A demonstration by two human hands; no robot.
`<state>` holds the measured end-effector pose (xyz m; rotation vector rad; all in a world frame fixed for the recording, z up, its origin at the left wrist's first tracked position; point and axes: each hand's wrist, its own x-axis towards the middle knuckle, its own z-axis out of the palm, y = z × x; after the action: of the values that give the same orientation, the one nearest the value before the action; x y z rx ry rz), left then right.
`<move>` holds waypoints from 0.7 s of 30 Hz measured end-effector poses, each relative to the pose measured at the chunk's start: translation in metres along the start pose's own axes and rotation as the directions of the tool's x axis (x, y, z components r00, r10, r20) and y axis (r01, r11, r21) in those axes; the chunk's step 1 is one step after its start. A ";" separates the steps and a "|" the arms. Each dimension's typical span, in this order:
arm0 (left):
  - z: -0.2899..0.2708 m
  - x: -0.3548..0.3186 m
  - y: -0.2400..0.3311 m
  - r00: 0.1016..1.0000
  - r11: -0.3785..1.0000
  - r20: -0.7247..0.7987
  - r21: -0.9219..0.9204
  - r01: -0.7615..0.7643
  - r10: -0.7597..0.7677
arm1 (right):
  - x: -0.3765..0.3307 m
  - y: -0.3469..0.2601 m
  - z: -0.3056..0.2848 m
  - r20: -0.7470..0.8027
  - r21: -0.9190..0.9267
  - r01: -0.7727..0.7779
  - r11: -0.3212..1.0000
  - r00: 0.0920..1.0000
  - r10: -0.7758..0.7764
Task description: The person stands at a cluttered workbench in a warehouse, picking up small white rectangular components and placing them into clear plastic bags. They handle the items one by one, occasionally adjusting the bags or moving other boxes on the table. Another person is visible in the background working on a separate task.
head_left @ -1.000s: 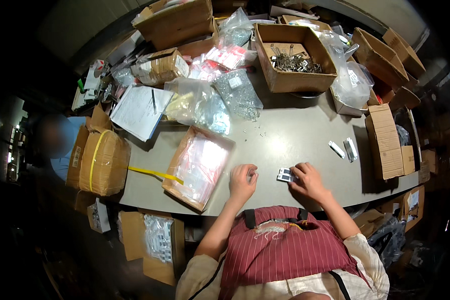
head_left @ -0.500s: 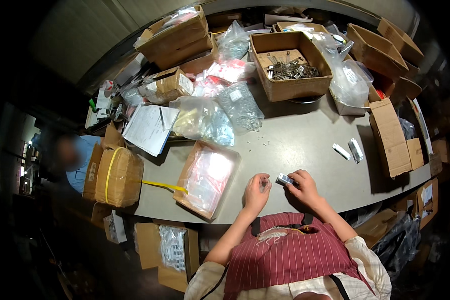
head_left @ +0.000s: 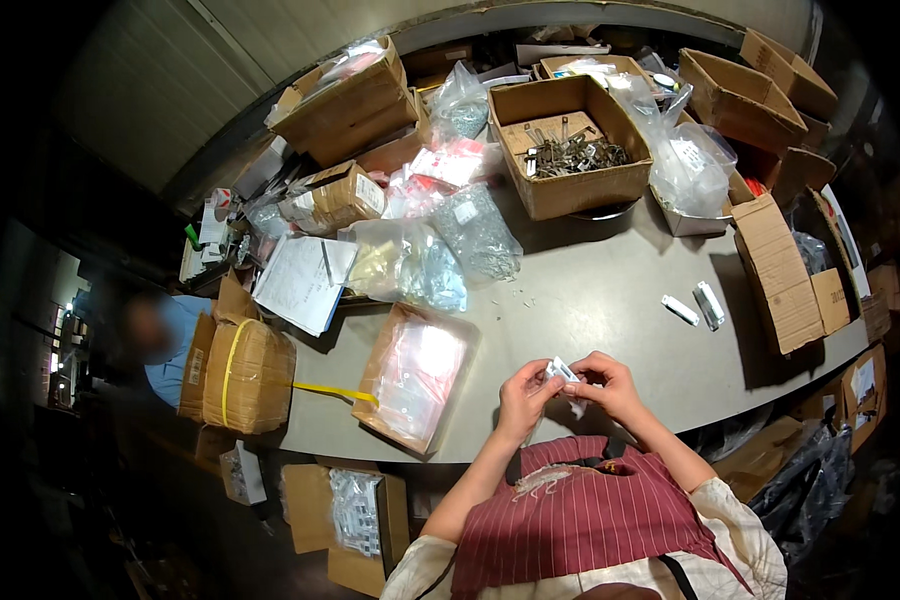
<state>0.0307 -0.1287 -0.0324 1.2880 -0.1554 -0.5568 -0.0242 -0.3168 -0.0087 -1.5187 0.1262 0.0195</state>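
Close to the table's near edge, my left hand (head_left: 523,400) and my right hand (head_left: 608,384) are brought together, fingers closed in a pinch. Between them is a small silver-white rectangular part (head_left: 562,370), partly covered by the fingers. Something pale and thin, perhaps clear plastic, shows below the fingertips, too small to make out. Two similar pieces lie to the right on the table: a slim white bar (head_left: 680,309) and a silver bar (head_left: 709,305).
Left of my hands stands an open carton (head_left: 446,400) of clear plastic bags. A large carton (head_left: 587,195) of metal clips sits at the back. Plastic bags of parts (head_left: 477,235) and a clipboard (head_left: 305,282) lie left. A person (head_left: 170,340) is beyond the strapped carton (head_left: 255,375).
My hands have come together from a small gap. The part that was in my right hand is now between both, where my left hand had held something clear.
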 end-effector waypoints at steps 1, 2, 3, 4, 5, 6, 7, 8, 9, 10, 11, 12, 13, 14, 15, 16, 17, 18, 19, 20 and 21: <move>0.002 -0.004 0.009 1.000 0.999 -0.002 -0.050 0.010 -0.010 | 0.000 -0.005 -0.001 0.015 0.128 -0.071 0.989 0.997 0.070; 0.003 -0.006 0.016 1.000 0.995 -0.003 -0.099 0.020 -0.020 | -0.001 -0.009 -0.001 0.039 0.253 -0.141 0.957 0.990 0.136; 0.005 -0.009 0.020 1.000 0.995 -0.007 -0.097 0.011 -0.012 | -0.001 -0.017 0.000 0.055 0.273 -0.159 0.949 0.987 0.150; 0.006 -0.012 0.024 1.000 0.996 -0.010 -0.095 0.003 -0.004 | -0.001 -0.024 0.002 0.070 0.293 -0.177 0.940 0.984 0.164; 0.007 -0.014 0.027 1.000 0.996 -0.014 -0.092 -0.006 0.004 | -0.001 -0.028 0.004 0.086 0.313 -0.195 0.930 0.980 0.177; 0.008 -0.015 0.029 1.000 0.997 -0.011 -0.073 -0.010 0.009 | -0.001 -0.020 0.004 0.088 0.295 -0.151 0.943 0.988 0.131; 0.009 -0.016 0.031 1.000 0.998 -0.007 -0.054 -0.015 0.014 | -0.001 -0.016 0.005 0.089 0.305 -0.160 0.939 0.986 0.139; 0.009 -0.016 0.032 1.000 0.999 -0.004 -0.035 -0.019 0.019 | 0.000 -0.014 0.007 0.090 0.315 -0.169 0.934 0.985 0.148; 0.009 -0.017 0.031 1.000 0.998 -0.014 -0.057 -0.018 0.017 | -0.002 -0.013 0.009 0.095 0.323 -0.186 0.928 0.982 0.164; 0.008 -0.018 0.029 1.000 0.997 -0.023 -0.078 -0.016 0.014 | -0.003 -0.014 0.008 0.106 0.315 -0.198 0.928 0.979 0.173; 0.007 -0.019 0.028 0.999 0.995 -0.034 -0.099 -0.015 0.012 | -0.002 -0.018 0.007 0.118 0.308 -0.210 0.928 0.976 0.182; 0.009 -0.020 0.031 0.999 0.996 -0.041 -0.086 -0.027 0.023 | -0.003 -0.021 0.005 0.127 0.298 -0.221 0.929 0.973 0.191; 0.012 -0.022 0.037 0.998 0.997 -0.048 -0.073 -0.039 0.035 | -0.004 -0.020 0.006 0.119 0.287 -0.215 0.933 0.975 0.189; 0.015 -0.024 0.040 0.997 0.997 -0.055 -0.060 -0.051 0.048 | -0.006 -0.020 0.007 0.111 0.275 -0.210 0.938 0.976 0.186; 0.016 -0.024 0.041 0.997 0.996 -0.065 -0.067 -0.052 0.048 | -0.007 -0.020 0.007 0.105 0.263 -0.202 0.943 0.978 0.180; 0.016 -0.024 0.042 0.996 0.996 -0.075 -0.075 -0.054 0.048 | -0.007 -0.019 0.007 0.102 0.248 -0.213 0.945 0.976 0.194; 0.017 -0.025 0.042 0.995 0.995 -0.085 -0.082 -0.056 0.049 | -0.007 -0.018 0.007 0.098 0.232 -0.225 0.946 0.973 0.207; 0.017 -0.025 0.042 0.995 0.994 -0.081 -0.088 -0.064 0.057 | -0.007 -0.019 0.007 0.092 0.217 -0.237 0.947 0.971 0.221; 0.016 -0.025 0.041 0.995 0.993 -0.077 -0.093 -0.072 0.065 | -0.008 -0.021 0.008 0.091 0.239 -0.251 0.938 0.968 0.235; 0.016 -0.025 0.041 0.995 0.992 -0.073 -0.099 -0.080 0.073 | -0.008 -0.027 0.010 0.090 0.261 -0.264 0.928 0.964 0.249; 0.016 -0.026 0.042 0.994 0.993 -0.075 -0.086 -0.080 0.074 | -0.009 -0.031 0.011 0.091 0.285 -0.279 0.917 0.960 0.264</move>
<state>0.0151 -0.1228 0.0169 1.2089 -0.1192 -0.4461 -0.0296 -0.3067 0.0236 -1.1905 0.2870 0.2519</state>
